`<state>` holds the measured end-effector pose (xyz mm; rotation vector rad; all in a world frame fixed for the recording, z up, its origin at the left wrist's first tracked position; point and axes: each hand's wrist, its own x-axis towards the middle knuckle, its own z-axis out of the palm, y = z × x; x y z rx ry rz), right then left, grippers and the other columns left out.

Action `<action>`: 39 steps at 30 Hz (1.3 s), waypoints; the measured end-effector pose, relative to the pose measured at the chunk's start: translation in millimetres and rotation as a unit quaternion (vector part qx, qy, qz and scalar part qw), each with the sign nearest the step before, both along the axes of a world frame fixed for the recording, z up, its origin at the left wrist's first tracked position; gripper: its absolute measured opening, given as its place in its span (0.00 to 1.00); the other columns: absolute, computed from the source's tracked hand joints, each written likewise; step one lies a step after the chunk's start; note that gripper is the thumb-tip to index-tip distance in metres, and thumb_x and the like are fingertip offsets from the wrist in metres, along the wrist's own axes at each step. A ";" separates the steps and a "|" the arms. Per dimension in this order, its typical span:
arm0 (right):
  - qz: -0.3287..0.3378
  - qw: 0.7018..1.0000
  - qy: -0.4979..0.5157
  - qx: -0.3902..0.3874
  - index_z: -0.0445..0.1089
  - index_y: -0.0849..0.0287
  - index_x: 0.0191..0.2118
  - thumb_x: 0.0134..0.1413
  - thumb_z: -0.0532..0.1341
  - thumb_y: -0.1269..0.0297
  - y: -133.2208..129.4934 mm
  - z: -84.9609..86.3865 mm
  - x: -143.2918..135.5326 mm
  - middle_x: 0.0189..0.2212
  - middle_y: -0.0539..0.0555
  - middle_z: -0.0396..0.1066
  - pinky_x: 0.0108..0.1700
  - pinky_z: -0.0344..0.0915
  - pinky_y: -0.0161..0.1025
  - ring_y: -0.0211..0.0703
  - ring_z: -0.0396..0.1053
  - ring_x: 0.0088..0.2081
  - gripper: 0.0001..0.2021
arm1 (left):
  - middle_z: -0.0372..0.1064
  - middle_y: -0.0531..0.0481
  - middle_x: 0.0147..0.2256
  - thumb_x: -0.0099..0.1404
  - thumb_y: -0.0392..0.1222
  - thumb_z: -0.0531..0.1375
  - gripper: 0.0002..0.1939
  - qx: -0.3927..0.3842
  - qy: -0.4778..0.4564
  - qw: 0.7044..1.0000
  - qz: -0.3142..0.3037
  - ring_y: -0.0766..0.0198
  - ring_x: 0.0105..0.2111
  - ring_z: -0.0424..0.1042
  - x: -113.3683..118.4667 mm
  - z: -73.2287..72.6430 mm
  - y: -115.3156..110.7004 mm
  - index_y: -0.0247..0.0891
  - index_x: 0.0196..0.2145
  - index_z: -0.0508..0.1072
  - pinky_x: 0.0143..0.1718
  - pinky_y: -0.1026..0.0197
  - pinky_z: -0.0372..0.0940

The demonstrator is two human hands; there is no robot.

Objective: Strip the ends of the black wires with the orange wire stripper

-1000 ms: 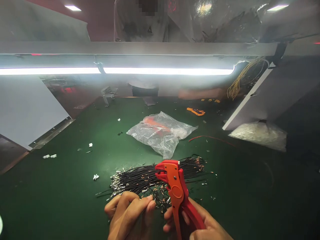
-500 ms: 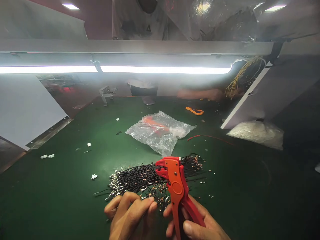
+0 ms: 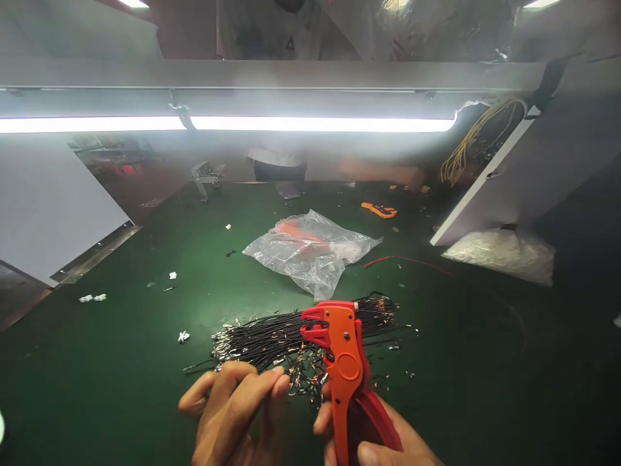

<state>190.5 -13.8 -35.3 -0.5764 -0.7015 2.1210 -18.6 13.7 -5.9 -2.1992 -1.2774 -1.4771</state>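
Observation:
My right hand point(image 3: 383, 446) is wrapped round the handles of an orange and red wire stripper point(image 3: 348, 369). Its red jaws point left and stand apart, with no wire visible between them. To the left of the tool, my left hand point(image 3: 237, 408) has thumb and forefinger pressed together, and whatever they hold is too small or hidden to make out. Behind both hands lies a bundle of black wires point(image 3: 272, 336) with metal terminals at the left end and coppery ends at the right. Short wire scraps point(image 3: 305, 375) are scattered in front of the bundle.
A clear plastic bag point(image 3: 315, 252) with something orange inside lies beyond the wires. Further back is an orange tool point(image 3: 379, 210). A filled bag point(image 3: 504, 252) rests by the right panel. White connectors point(image 3: 183, 336) dot the left side. A lamp tube point(image 3: 320, 123) spans overhead.
My left hand has moved left, away from the wire stripper, its fingertips still together. The stripper has shifted slightly right in my right hand's grip. The view has tilted a little.

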 end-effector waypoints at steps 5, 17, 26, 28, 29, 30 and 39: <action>-0.005 0.997 0.067 -0.048 0.71 0.57 0.54 0.53 0.74 0.63 -4.2 -8.0 -2.7 0.42 0.54 0.81 0.44 0.69 0.37 0.41 0.81 0.41 0.24 | 0.71 0.57 0.25 0.63 0.27 0.65 0.08 0.002 -0.025 1.000 -0.001 0.67 0.25 0.66 4.4 2.0 -1.0 0.35 0.38 0.74 0.37 0.57 0.51; 0.002 1.000 0.019 -0.013 0.69 0.62 0.51 0.50 0.76 0.56 -4.8 1.8 -5.9 0.35 0.53 0.79 0.39 0.62 0.36 0.35 0.74 0.34 0.28 | 0.71 0.58 0.24 0.66 0.29 0.63 0.05 -0.023 -0.031 0.999 -0.008 0.68 0.24 0.67 11.5 4.9 -1.3 0.37 0.38 0.74 0.39 0.56 0.51; 0.020 0.998 -0.011 0.052 0.64 0.59 0.53 0.51 0.73 0.53 -3.6 -11.8 -7.7 0.34 0.53 0.74 0.38 0.59 0.38 0.40 0.68 0.33 0.29 | 0.70 0.60 0.26 0.68 0.31 0.60 0.05 -0.044 -0.034 0.998 -0.020 0.68 0.24 0.66 18.0 -4.3 -7.5 0.41 0.38 0.72 0.39 0.55 0.50; 0.026 0.997 -0.036 0.062 0.64 0.57 0.52 0.51 0.73 0.51 -3.2 -12.6 -7.7 0.35 0.52 0.71 0.38 0.58 0.38 0.40 0.66 0.33 0.28 | 0.69 0.59 0.28 0.67 0.30 0.61 0.06 -0.062 -0.032 0.997 -0.034 0.67 0.25 0.67 11.9 -8.6 -7.4 0.40 0.38 0.72 0.39 0.56 0.52; 0.027 0.997 -0.047 0.062 0.65 0.57 0.50 0.50 0.73 0.51 -3.1 -13.1 -7.6 0.35 0.51 0.69 0.37 0.57 0.37 0.39 0.64 0.33 0.27 | 0.68 0.58 0.28 0.67 0.30 0.61 0.06 -0.068 -0.037 0.996 -0.035 0.67 0.26 0.67 9.8 -10.4 -7.4 0.39 0.37 0.72 0.39 0.56 0.52; 0.027 0.996 -0.054 0.064 0.66 0.57 0.47 0.49 0.73 0.51 -3.2 -13.9 -7.5 0.34 0.50 0.67 0.36 0.56 0.36 0.38 0.62 0.32 0.25 | 0.68 0.58 0.27 0.66 0.30 0.61 0.06 -0.070 -0.045 0.996 -0.030 0.67 0.25 0.67 8.4 -11.6 -7.5 0.39 0.37 0.71 0.39 0.56 0.52; 0.046 0.992 0.097 -0.066 0.73 0.62 0.35 0.31 0.65 0.61 -2.9 -12.8 -9.2 0.29 0.53 0.67 0.39 0.57 0.40 0.42 0.60 0.31 0.19 | 0.71 0.61 0.24 0.70 0.31 0.58 0.07 -0.070 -0.054 0.996 -0.021 0.67 0.24 0.68 27.2 -2.9 -10.9 0.41 0.36 0.70 0.42 0.55 0.52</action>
